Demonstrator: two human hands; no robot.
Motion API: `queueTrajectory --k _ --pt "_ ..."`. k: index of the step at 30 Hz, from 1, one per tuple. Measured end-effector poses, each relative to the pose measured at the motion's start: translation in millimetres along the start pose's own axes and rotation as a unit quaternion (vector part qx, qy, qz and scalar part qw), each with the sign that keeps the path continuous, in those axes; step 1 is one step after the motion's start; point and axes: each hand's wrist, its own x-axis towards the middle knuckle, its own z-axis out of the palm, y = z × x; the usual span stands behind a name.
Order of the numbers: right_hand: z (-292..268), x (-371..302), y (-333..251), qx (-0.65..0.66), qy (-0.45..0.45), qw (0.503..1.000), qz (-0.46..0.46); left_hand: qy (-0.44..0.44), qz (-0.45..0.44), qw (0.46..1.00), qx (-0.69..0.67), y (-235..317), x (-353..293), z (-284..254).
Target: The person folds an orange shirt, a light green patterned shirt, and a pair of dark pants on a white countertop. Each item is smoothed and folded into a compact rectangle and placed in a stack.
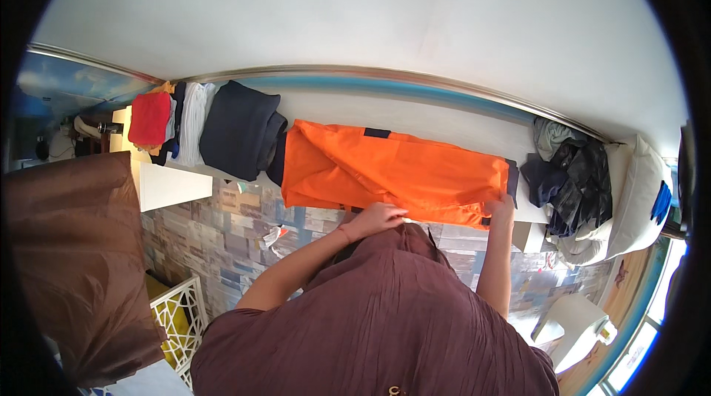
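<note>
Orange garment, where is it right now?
In the head view, the orange garment is spread across the middle, just right of the dark folded clothes, with the right hand at its near right corner.

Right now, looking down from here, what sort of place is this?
Probably a home, perhaps a bedroom: there are folded dark clothes, an orange garment laid out flat, and what looks like a white pillow.

One left hand (376, 220) and one right hand (501, 208) are showing, alongside one orange garment (404, 174), one red folded cloth (149, 119), one brown cover (78, 255) and one white lattice panel (182, 317).
</note>
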Motion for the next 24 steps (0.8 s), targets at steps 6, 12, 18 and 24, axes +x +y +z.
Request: queueTrajectory --k 6,12,18,24 --pt "-11 -13 -35 0.03 0.005 0.999 0.034 -0.09 0.132 0.977 0.142 -6 56 83" --pt "-15 -15 -31 -0.014 0.023 1.0 -0.008 0.17 0.08 0.905 0.38 4 81 94" --pt "-17 -24 -28 0.037 0.003 0.997 -0.074 0.145 -0.161 0.929 0.299 18 39 46" --pt "10 -9 -3 0.329 -0.079 0.941 0.023 0.036 -0.201 0.908 0.365 37 -10 30"
